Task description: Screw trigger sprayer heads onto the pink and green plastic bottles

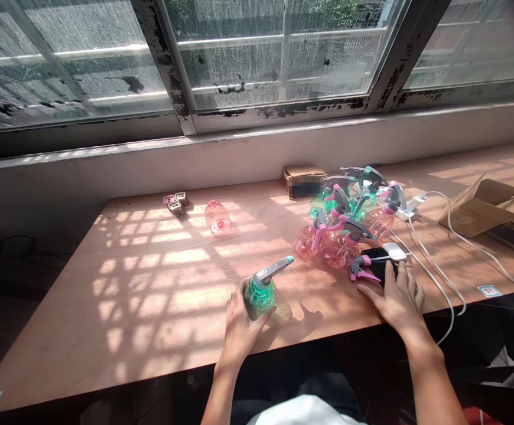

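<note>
My left hand (241, 321) is wrapped round a green spray bottle (260, 295), which stands upright near the table's front edge with its grey nozzle pointing right. On the right, my right hand (396, 298) reaches over the table with thumb and fingers apart. Its fingertips are at the near edge of a black phone (376, 268). Just left of them lies a loose pink and grey spray head (363, 268), its tube over the phone; the thumb is close to its trigger. Beyond is a cluster of pink spray bottles (340, 254) and green spray bottles (321, 205).
A pink bottle without a head (217, 218) stands at back left, beside small dark blocks (176, 203). A cardboard box (303, 180) sits against the wall. White cables (443, 283) loop over the table edge at right, near an open carton (482, 203) and a white charger (395, 252).
</note>
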Demonstrator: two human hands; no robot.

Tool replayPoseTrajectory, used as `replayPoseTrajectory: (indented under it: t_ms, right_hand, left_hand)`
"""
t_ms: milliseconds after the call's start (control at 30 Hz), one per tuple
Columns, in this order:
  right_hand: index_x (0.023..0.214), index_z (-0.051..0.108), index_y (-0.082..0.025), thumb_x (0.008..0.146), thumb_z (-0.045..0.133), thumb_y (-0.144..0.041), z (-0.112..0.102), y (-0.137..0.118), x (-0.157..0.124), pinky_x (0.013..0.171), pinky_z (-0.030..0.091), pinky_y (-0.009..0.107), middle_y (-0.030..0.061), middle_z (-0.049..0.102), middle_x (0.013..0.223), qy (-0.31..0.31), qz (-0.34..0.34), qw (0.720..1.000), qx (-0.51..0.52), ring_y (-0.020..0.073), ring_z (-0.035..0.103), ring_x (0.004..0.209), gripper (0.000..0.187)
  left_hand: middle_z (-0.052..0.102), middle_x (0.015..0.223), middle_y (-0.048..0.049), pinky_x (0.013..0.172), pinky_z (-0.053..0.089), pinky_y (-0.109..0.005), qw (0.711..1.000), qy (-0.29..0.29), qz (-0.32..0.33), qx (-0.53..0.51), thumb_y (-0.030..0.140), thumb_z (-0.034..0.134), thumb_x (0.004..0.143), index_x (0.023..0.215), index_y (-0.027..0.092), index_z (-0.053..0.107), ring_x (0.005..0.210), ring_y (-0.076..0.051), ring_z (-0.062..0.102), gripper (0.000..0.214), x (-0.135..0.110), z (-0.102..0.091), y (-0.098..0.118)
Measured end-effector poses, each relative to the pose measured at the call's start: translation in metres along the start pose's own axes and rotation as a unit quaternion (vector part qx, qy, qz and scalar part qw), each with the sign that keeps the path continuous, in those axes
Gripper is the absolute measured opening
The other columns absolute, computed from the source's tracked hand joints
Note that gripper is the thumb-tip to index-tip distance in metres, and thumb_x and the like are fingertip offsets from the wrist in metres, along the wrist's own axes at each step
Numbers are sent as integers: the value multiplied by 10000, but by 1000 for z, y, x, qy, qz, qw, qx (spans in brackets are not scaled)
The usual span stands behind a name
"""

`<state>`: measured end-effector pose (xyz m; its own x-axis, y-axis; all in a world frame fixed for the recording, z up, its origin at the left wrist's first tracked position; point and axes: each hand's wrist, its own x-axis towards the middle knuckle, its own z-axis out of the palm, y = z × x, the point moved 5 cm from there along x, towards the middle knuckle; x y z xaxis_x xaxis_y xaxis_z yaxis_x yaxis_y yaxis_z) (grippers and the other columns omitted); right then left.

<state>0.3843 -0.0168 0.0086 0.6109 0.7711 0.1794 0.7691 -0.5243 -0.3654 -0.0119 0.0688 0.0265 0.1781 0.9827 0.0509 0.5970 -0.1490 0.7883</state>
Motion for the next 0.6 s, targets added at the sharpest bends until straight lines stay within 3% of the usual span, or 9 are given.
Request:
replayPoseTrajectory:
  t_ms: [100,300,433,533,600]
  right_hand:
    - [1600,347,39,1015,333,-595,3,-25,-20,1187,201,785,397,247,1693,31,-3,999,22,532,205,1586,863]
    - [1578,428,-192,1033,459,-583,23,-84,-58,1241,257,684,222,300,1735,43,-98,989,101,427,279,1590,671]
    - [1543,462,-229,1051,477,-535,28,-99,-68,1218,316,684,198,408,1657,50,-102,980,162,425,343,1549,581]
    - [1448,561,-176,1046,491,-553,15,-106,-68,1178,406,665,233,542,1511,22,-89,975,200,433,483,1451,556]
    - [1371,639,-202,1030,538,-579,-8,-115,-66,1101,525,609,198,652,1391,-37,-103,968,224,408,617,1334,519]
  left_hand:
    - [622,1474,-153,1138,465,-631,1000,0,-1,-2,547,803,851,1536,281,430,1399,-413,573,824,0,0,0]
    - [612,1480,-175,1137,459,-636,1000,-5,-7,-3,553,793,857,1544,259,417,1397,-420,569,837,1,0,1]
    - [600,1493,-173,1162,438,-622,1000,-7,-8,-6,561,797,853,1538,265,425,1426,-420,548,834,2,0,1]
    - [600,1496,-162,1162,448,-600,1000,-8,-5,-8,570,798,852,1539,276,423,1426,-404,556,836,1,0,1]
    - [603,1492,-160,1158,452,-595,1000,-7,-3,-8,572,800,850,1538,276,428,1423,-401,559,836,0,-1,1]
